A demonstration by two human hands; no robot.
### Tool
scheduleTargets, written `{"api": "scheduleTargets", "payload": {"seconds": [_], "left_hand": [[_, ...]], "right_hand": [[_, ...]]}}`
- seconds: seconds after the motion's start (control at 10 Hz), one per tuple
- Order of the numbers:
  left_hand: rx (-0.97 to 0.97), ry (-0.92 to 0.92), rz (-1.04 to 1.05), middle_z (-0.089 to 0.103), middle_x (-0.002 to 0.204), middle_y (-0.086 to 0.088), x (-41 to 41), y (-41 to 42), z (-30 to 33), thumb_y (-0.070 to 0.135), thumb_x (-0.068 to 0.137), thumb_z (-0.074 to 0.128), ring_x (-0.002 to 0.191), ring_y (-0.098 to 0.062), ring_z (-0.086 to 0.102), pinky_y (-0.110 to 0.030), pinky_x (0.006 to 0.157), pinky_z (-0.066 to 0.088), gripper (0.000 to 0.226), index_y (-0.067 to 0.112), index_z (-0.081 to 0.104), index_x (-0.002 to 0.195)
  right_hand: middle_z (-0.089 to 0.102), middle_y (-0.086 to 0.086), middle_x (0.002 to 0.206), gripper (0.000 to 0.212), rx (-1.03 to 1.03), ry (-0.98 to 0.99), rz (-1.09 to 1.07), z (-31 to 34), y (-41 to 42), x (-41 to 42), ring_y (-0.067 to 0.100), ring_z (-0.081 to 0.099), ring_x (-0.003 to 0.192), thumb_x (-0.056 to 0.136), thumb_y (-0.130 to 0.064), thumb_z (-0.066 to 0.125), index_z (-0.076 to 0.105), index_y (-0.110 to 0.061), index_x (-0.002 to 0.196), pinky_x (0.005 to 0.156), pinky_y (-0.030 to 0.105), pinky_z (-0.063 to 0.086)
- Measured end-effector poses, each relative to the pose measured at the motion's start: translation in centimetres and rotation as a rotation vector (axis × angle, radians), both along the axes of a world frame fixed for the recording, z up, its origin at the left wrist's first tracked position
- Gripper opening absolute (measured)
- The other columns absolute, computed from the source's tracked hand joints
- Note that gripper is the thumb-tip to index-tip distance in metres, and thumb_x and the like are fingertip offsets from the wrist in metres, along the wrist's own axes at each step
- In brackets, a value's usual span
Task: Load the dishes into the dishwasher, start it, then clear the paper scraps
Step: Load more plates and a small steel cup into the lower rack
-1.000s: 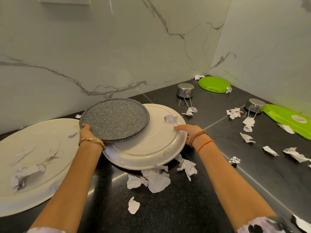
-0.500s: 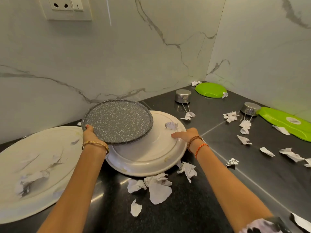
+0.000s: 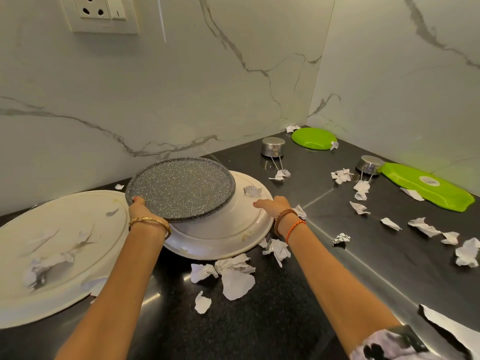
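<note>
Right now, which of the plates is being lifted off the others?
The speckled grey plate, gripped at its near rim by the left hand. It tilts above the white plate; the green plates sit untouched by the wall.

My left hand (image 3: 141, 207) grips a round dark grey plate (image 3: 181, 188) with a matt, white-speckled, stone-like finish. It overlaps a round cream plate (image 3: 228, 229), smooth and faintly glossy, which my right hand (image 3: 272, 205) touches. The black stone countertop (image 3: 272, 320) is polished and mirrors light. Torn white paper scraps (image 3: 237, 278) look crumpled and matt. Two small steel cups (image 3: 272, 146) shine like mirrors; the lime-green plastic plate (image 3: 313, 138) is glossy. The white marble-look wall (image 3: 181, 87) is smooth.
</note>
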State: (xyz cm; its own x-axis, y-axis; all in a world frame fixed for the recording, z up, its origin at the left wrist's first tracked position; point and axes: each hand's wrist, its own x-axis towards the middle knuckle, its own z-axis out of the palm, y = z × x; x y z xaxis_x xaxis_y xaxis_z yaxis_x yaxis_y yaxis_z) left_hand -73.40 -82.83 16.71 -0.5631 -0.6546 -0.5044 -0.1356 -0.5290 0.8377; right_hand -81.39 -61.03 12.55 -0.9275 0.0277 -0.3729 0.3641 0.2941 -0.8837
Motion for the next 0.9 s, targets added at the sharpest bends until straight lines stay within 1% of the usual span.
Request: {"api": "scheduleTargets", "payload": {"seconds": [0.1, 0.2, 0.3, 0.4, 0.5, 0.6, 0.7, 0.8, 0.9], "left_hand": [[-0.003, 0.043, 0.036, 0.027, 0.151, -0.011, 0.6, 0.8, 0.1, 0.028, 0.103, 0.021, 0.138, -0.025, 0.029, -0.030, 0.106, 0.031, 0.047, 0.005, 0.025, 0.143], [-0.006, 0.066, 0.003, 0.028, 0.151, -0.012, 1.4, 1.8, 0.6, 0.028, 0.102, 0.027, 0.138, -0.027, 0.029, -0.035, 0.108, 0.030, 0.047, 0.006, 0.027, 0.144], [0.159, 0.167, -0.026, 0.037, 0.146, -0.008, 1.4, 2.7, 0.9, 0.033, 0.100, 0.031, 0.133, -0.023, 0.039, -0.036, 0.107, 0.033, 0.045, 0.011, 0.035, 0.140], [0.286, 0.248, -0.018, 0.049, 0.136, -0.004, 1.7, 4.4, 0.5, 0.033, 0.099, 0.038, 0.122, -0.022, 0.050, -0.036, 0.098, 0.042, 0.036, 0.016, 0.046, 0.129], [0.350, 0.226, -0.019, 0.054, 0.129, -0.003, 1.2, 6.9, 0.1, 0.028, 0.099, 0.040, 0.116, -0.022, 0.054, -0.035, 0.090, 0.045, 0.033, 0.015, 0.046, 0.128], [0.413, 0.223, -0.042, 0.056, 0.120, -0.003, -0.2, 10.2, 1.0, 0.024, 0.098, 0.042, 0.082, -0.018, 0.059, -0.031, 0.081, 0.045, 0.020, 0.018, 0.049, 0.116], [0.429, 0.258, -0.104, 0.056, 0.122, -0.002, -2.5, 13.5, 1.3, 0.027, 0.100, 0.039, 0.071, -0.017, 0.055, -0.030, 0.080, 0.044, 0.030, 0.017, 0.048, 0.126], [0.456, 0.290, -0.172, 0.054, 0.131, -0.003, -5.2, 16.7, 1.9, 0.028, 0.100, 0.038, 0.111, -0.021, 0.057, -0.035, 0.083, 0.045, 0.036, 0.015, 0.045, 0.133], [0.485, 0.266, -0.186, 0.052, 0.134, -0.004, -7.4, 19.4, 2.5, 0.027, 0.099, 0.039, 0.122, -0.022, 0.051, -0.037, 0.094, 0.043, 0.037, 0.013, 0.044, 0.134]], "right_hand": [[0.048, 0.015, 0.132, 0.059, -0.067, -0.028, -0.029, 0.5, 0.4, 0.5, 0.031, 0.049, 0.118, 0.084, -0.015, 0.065, 0.039, 0.004, 0.133, 0.085, 0.033, 0.040], [0.056, 0.010, 0.103, 0.041, -0.111, 0.022, -0.100, 0.9, 1.1, 0.5, 0.024, 0.054, 0.094, 0.079, -0.011, 0.067, 0.055, -0.001, 0.117, 0.073, 0.030, 0.038], [0.060, 0.020, 0.081, 0.021, -0.118, 0.234, -0.321, 1.6, 2.5, 0.8, 0.027, 0.058, 0.078, 0.079, -0.003, 0.063, 0.065, 0.003, 0.099, 0.073, 0.036, 0.049], [0.063, 0.004, 0.081, 0.022, -0.126, 0.545, -0.622, 2.2, 4.7, 1.8, 0.006, 0.056, 0.069, 0.082, -0.001, 0.054, 0.068, -0.005, 0.099, 0.069, 0.022, 0.048], [0.054, -0.003, 0.065, 0.018, -0.106, 0.808, -0.724, 2.3, 7.2, 1.9, -0.005, 0.048, 0.050, 0.080, 0.003, 0.052, 0.067, -0.005, 0.085, 0.051, 0.008, 0.035], [0.056, 0.001, 0.070, 0.017, -0.008, 0.921, -0.726, 1.9, 10.6, 0.9, -0.004, 0.049, 0.053, 0.077, -0.003, 0.051, 0.068, -0.004, 0.081, 0.054, 0.006, 0.035], [0.062, 0.007, 0.082, 0.013, 0.214, 0.940, -0.564, 0.8, 14.6, -0.8, 0.006, 0.048, 0.061, 0.079, -0.004, 0.055, 0.067, -0.007, 0.083, 0.064, 0.018, 0.038], [0.063, 0.012, 0.086, 0.015, 0.515, 0.945, -0.284, 0.2, 19.1, -2.2, 0.017, 0.050, 0.066, 0.080, 0.003, 0.057, 0.067, -0.004, 0.088, 0.066, 0.027, 0.040], [0.062, 0.013, 0.099, 0.017, 0.782, 0.772, -0.031, 0.3, 22.6, -4.1, 0.027, 0.058, 0.085, 0.085, -0.008, 0.057, 0.065, -0.007, 0.100, 0.073, 0.031, 0.042]]}}
